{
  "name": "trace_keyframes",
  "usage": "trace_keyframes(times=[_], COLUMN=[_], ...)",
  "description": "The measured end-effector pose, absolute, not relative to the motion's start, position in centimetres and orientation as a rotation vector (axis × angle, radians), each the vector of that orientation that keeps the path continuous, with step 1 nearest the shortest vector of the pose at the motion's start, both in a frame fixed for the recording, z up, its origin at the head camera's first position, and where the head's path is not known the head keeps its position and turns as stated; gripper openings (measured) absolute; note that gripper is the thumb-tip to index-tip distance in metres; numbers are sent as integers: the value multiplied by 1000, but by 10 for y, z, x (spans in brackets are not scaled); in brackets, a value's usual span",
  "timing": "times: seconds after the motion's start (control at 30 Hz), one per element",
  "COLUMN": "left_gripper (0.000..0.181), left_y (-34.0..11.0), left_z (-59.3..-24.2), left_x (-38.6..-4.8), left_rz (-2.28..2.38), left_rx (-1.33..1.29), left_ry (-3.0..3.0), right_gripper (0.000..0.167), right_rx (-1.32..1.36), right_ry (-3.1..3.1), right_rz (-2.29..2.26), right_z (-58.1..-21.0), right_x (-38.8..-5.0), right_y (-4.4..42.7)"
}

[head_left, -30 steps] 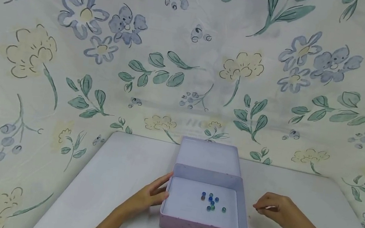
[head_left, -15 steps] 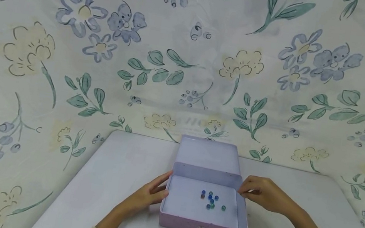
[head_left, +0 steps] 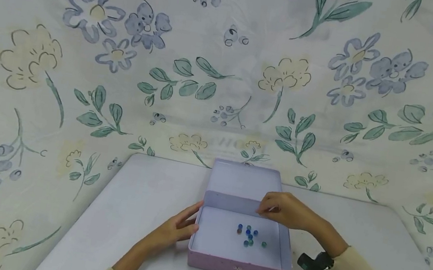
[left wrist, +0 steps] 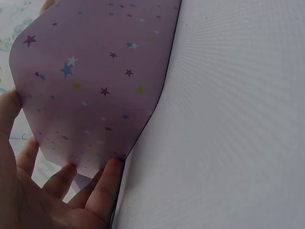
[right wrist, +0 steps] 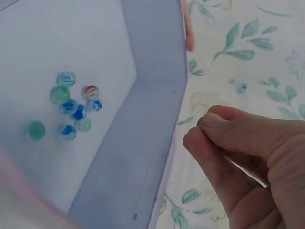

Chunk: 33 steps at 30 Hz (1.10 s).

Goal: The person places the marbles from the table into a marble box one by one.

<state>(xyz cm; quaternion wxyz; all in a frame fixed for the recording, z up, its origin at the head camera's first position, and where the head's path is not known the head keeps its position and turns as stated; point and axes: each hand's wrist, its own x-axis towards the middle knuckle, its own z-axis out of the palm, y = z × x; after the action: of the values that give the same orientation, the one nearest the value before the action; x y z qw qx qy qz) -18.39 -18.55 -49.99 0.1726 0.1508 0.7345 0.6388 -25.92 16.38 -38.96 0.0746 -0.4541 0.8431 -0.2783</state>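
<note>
My right hand (head_left: 286,211) is above the far right part of a lilac box (head_left: 237,269), whose lid (head_left: 245,180) stands open at the back. Between thumb and forefinger it pinches a small marble (right wrist: 200,122), mostly hidden by the fingertips. Several glass marbles (right wrist: 78,112), blue, green and one reddish, lie in a loose cluster on the box's white floor. My left hand (head_left: 174,231) rests on the box's left side. In the left wrist view its fingers (left wrist: 104,193) touch the star-printed wall (left wrist: 95,71).
The box stands on a white table (head_left: 160,182), with the table's back edge behind the lid. A floral cloth (head_left: 225,71) hangs behind and at the sides. Each wrist wears a dark camera strap (head_left: 316,263).
My right hand has moved left and away from me, from the table right of the box to over the box. My left hand has stayed on the box's side.
</note>
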Motion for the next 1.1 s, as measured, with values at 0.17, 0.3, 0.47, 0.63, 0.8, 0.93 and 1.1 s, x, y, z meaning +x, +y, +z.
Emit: trace_keyframes(times=[0.17, 0.3, 0.47, 0.63, 0.8, 0.93, 1.1], left_gripper=[66, 65, 66, 66, 66, 66, 65], left_y=[-186, -187, -187, -186, -187, -186, -186], left_z=[-501, -501, -501, -502, -501, -501, -500], left_x=[-184, -185, -184, -183, -182, -182, -182], left_rz=[1809, 1808, 1806, 1808, 1806, 1810, 1815], left_rx=[430, 435, 438, 434, 433, 434, 433], left_ry=[2088, 2089, 2094, 2094, 2090, 2089, 2085], right_gripper=[19, 17, 16, 15, 15, 15, 13], right_rx=[-1381, -1403, -1383, -1345, -1305, -1298, -1286], right_ry=[2502, 2484, 2464, 2449, 2469, 2489, 2524], right_rz=[-807, -785, -778, -753, -725, -712, -682], right_z=[-390, -394, -404, -415, -425, -431, -440], right_x=[-264, -270, -276, -277, -278, -280, -282], right_y=[144, 131, 121, 115, 113, 113, 112])
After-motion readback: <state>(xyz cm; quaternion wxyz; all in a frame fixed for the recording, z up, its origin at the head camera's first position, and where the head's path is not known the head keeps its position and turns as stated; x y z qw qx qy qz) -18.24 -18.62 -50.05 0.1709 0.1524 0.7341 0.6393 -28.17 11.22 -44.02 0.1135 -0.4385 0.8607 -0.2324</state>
